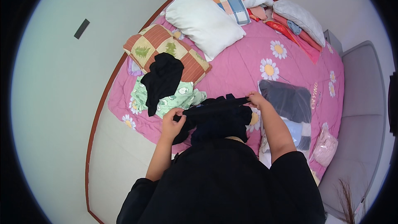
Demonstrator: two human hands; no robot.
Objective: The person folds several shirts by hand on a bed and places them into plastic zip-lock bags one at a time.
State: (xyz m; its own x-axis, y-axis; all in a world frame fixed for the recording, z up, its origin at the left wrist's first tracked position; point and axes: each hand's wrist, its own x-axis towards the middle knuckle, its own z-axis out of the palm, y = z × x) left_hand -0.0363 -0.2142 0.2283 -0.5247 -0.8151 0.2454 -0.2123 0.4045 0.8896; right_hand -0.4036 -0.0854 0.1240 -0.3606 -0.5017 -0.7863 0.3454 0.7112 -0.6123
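Observation:
A black garment point(215, 110) is stretched sideways between my two hands, close in front of my body. My left hand point(171, 123) pinches its left end, and my right hand point(256, 100) grips its right end, slightly higher. Dark clothing point(222, 129) lies directly below on the bed, partly hidden by the stretched cloth. To the left of it, a crumpled black garment point(166, 74) rests on a pale green patterned cloth point(182, 99). Just right of my right hand is a clear bag of folded dark clothes point(286, 101).
A pink daisy-print quilt point(236, 66) covers the bed. Toward the far side lie a checked brown pillow point(195, 68), a white pillow point(203, 23), a plaid cushion point(232, 4) and a grey-white pillow point(300, 18). At right are a bagged pink item point(325, 147) and the grey headboard point(360, 112).

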